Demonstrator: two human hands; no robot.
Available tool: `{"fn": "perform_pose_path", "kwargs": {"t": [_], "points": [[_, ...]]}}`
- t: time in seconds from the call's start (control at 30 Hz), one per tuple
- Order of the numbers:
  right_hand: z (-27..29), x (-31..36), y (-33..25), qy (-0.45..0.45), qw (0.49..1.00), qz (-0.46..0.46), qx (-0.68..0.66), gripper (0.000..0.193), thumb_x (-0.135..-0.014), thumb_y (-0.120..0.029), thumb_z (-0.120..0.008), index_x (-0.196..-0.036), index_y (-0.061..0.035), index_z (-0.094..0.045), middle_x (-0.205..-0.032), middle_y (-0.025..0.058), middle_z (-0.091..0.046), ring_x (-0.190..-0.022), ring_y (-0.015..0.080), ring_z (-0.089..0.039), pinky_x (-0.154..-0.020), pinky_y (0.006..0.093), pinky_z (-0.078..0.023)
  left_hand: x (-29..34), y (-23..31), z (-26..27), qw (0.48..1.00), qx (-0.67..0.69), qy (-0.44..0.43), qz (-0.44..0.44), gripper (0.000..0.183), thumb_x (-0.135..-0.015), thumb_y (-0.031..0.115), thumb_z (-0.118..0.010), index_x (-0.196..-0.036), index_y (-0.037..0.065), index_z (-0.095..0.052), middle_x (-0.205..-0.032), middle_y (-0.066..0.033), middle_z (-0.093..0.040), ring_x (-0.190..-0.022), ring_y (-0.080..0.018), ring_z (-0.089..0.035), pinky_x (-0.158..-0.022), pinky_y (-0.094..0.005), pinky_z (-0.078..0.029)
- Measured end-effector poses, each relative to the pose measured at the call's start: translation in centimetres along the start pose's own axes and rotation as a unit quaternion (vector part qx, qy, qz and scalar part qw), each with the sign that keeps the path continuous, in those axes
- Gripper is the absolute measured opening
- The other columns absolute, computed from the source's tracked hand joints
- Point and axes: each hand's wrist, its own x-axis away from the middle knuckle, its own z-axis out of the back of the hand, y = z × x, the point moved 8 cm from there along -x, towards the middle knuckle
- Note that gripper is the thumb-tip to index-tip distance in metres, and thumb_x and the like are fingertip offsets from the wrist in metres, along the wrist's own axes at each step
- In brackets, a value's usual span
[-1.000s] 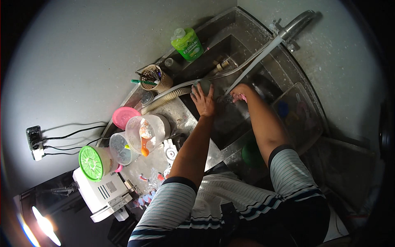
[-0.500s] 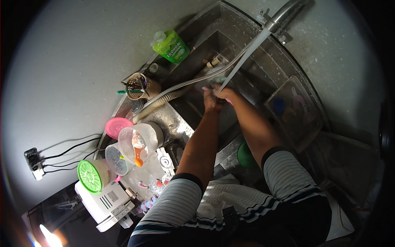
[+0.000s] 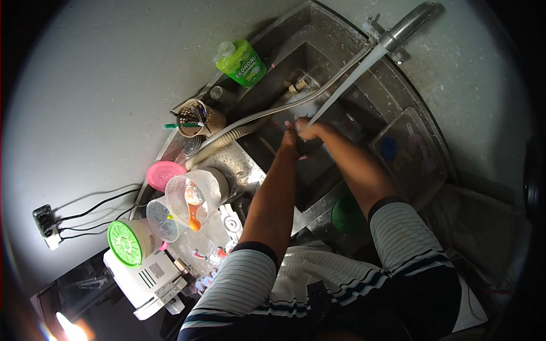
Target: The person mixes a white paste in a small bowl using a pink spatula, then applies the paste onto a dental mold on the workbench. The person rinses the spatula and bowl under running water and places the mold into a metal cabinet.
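Observation:
Both my hands are over the sink [image 3: 310, 54], close together at the end of a water stream [image 3: 348, 82] that falls from the metal faucet [image 3: 406, 28]. My left hand [image 3: 290, 140] is turned on its side, a finger pointing up and pinkish fingertips showing by its wrist, so its fingers are apart. Beside it on the right, my right hand [image 3: 308, 130] is bent inward with curled fingers, and the water lands on it. Whatever its fingers enclose, if anything, is hidden. A pale, blurred patch lies in the basin just beyond the hands.
A grey hose [image 3: 273, 109] crosses the sink left of the stream. Along the left stand a green pouch [image 3: 244, 65], a woven cup [image 3: 207, 118] with utensils, a pink lid [image 3: 165, 175], and a clear tub [image 3: 190, 196] with an orange spoon. A clear bin [image 3: 409, 176] is at right.
My right hand has pulled slightly nearer and its fingers are more curled. My left hand has turned, showing fingertips by its wrist. The view has shifted a little.

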Motion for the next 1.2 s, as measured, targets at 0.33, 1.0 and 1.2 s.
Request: {"fn": "perform_pose_path", "kwargs": {"t": [0.33, 1.0, 1.2], "points": [[4.3, 6.0, -5.3, -0.258, 0.958, 0.005, 0.126, 0.039, -0.095, -0.027, -0.052, -0.130, -0.0150, -0.062, -0.127, 0.0154, -0.064, -0.118, 0.0307, -0.060, -0.093, 0.0409, -0.049, 0.0, 3.6, 5.7, 0.992, -0.063, 0.064, 0.088, 0.097, -0.074, 0.094, -0.035, -0.137, 0.022, -0.050, -0.132, -0.0158, -0.053, -0.109, -0.0430, -0.056, -0.076, -0.0648, -0.050], [7.1, 6.9, -3.2, 0.033, 0.941, -0.176, -0.288, 0.050, -0.094, -0.046, -0.061, -0.113, 0.0005, -0.066, -0.091, 0.0153, -0.070, -0.067, 0.0240, -0.066, -0.059, 0.0405, -0.052, 1.1, 1.4, 2.3, 0.902, -0.088, 0.226, -0.358, 0.063, -0.090, 0.038, -0.064, -0.139, 0.001, -0.051, -0.128, -0.0195, -0.062, -0.120, -0.0293, -0.060, -0.096, -0.0363, -0.048], [3.4, 8.5, -3.7, -0.193, 0.890, -0.067, -0.407, 0.029, -0.092, -0.010, -0.069, -0.118, -0.0022, -0.061, -0.077, 0.0042, -0.060, -0.048, 0.0091, -0.039, -0.043, 0.0296, -0.030, -0.4, 0.4, 5.8, 0.971, -0.050, 0.184, -0.143, 0.054, -0.094, 0.040, -0.057, -0.136, 0.006, -0.053, -0.133, -0.0167, -0.058, -0.122, -0.0352, -0.058, -0.092, -0.0526, -0.052]]}}
